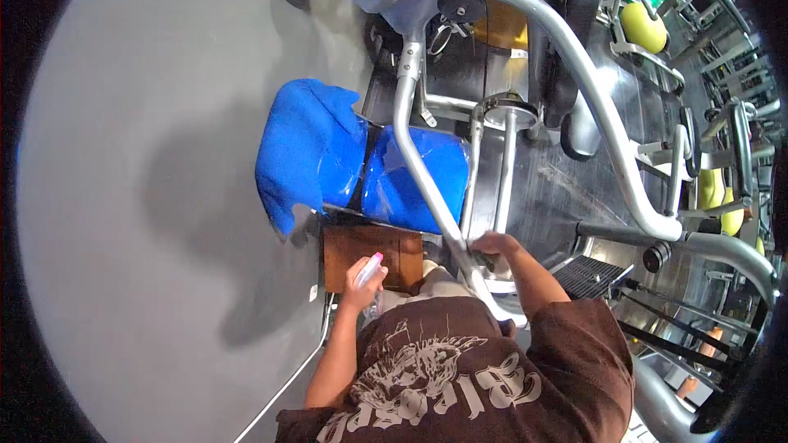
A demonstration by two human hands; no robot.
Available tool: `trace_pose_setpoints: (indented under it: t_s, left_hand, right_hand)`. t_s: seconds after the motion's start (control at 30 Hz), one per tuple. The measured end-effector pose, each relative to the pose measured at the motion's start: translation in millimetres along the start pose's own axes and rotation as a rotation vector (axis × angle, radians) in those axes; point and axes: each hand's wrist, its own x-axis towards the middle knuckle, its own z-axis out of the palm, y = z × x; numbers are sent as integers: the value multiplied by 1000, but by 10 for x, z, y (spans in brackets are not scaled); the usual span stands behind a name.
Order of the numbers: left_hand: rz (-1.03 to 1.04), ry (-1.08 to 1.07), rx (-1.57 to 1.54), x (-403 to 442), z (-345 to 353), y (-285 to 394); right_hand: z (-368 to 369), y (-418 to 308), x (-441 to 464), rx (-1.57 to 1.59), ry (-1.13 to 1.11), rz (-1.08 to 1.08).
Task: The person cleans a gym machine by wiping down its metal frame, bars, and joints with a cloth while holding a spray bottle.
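My left hand [364, 283] is wrapped round a clear bottle [368, 271] with a pink top, in front of a brown wooden box [345, 250]. My right hand [495, 246] is at a silver metal tube [433, 197] of the gym machine; its fingers are partly hidden, and whether it holds a cloth or only the tube is too small to tell. Beyond my hands are two blue pads [419, 176] under clear plastic, and a blue towel [295, 143] with ragged edges lies over the far left one.
A grey wall [164, 238] rises on the left. A thick curved silver frame [566, 41] arches over the right side. Further right are a black ribbed footplate [593, 276], more machines and a yellow-green ball-like pad [643, 29]. A white cable [283, 385] runs along the wall's base.
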Motion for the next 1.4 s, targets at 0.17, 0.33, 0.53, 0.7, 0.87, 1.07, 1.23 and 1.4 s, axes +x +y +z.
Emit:
trace_pose_setpoints:
  t_s: [0.17,0.33,0.53,0.7,0.87,1.07,1.23,1.4]
  left_hand:
    - [-13,-24,35,35,49,169]
    - [-74,-23,38,-1,70,145]
    - [-91,-16,-13,-9,80,-45]
    - [-54,-60,-47,105,137,-18]
    - [-117,-79,-14,237,232,151]
    - [-95,-72,40,205,242,346]
    - [16,-42,34,135,97,302]
    - [-24,-25,-25,42,61,212]
  right_hand:
    - [-325,-898,349,308,495,-275]
    - [-27,-1293,160,5,558,-86]
    - [412,74,182,-420,186,-296]
    - [214,297,368,-620,137,-257]
    - [67,-846,15,251,774,-324]
    - [146,-1087,-168,-484,392,-68]
    - [164,-1139,-549,-720,178,-234]
    - [-207,-1584,-295,-511,506,-326]
